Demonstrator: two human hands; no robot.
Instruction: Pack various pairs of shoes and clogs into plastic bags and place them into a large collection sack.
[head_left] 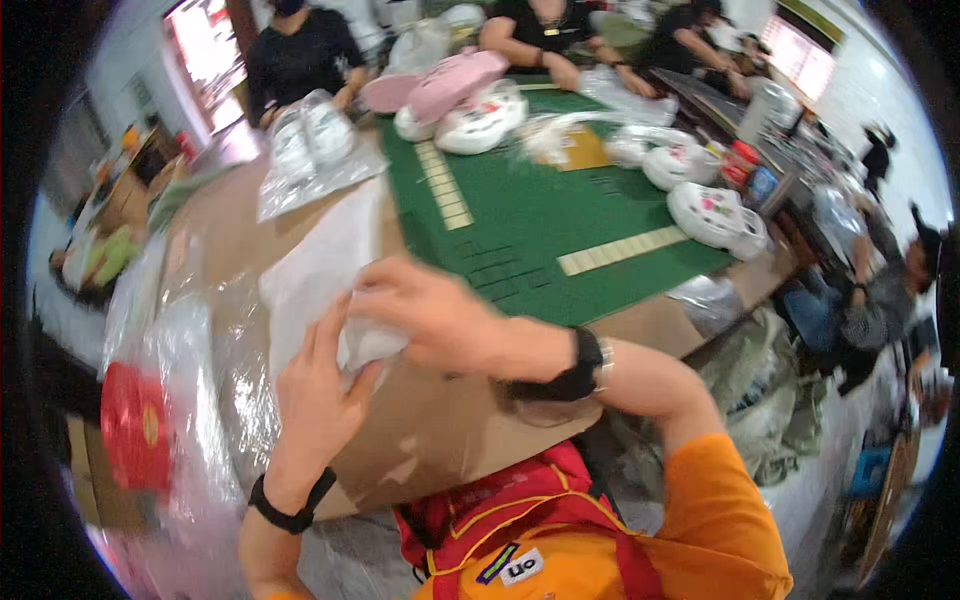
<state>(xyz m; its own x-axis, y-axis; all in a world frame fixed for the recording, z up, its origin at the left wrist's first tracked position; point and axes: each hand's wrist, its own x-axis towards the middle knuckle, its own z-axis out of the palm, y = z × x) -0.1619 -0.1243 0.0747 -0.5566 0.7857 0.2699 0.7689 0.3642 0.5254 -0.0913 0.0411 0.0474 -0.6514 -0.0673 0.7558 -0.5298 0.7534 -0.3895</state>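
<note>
My left hand (322,390) and my right hand (430,315) meet over the brown table, close to its near left part. A thin white sheet (325,245), paper-like or soft plastic, stretches away beneath my fingers. Its near end is bunched into a crumpled white wad, gripped from the left by my curled fingers and thumb. From above, the right hand bends its fingers onto the same wad; motion blurs it slightly. Whether anything lies inside the wad is hidden.
Bagged white shoes (312,140) lie beyond the sheet. A green mat (520,235) holds white clogs (705,212) and pink clogs (450,85). Clear plastic film (185,370) and a red tape roll (135,425) are at left. Several people sit around the table.
</note>
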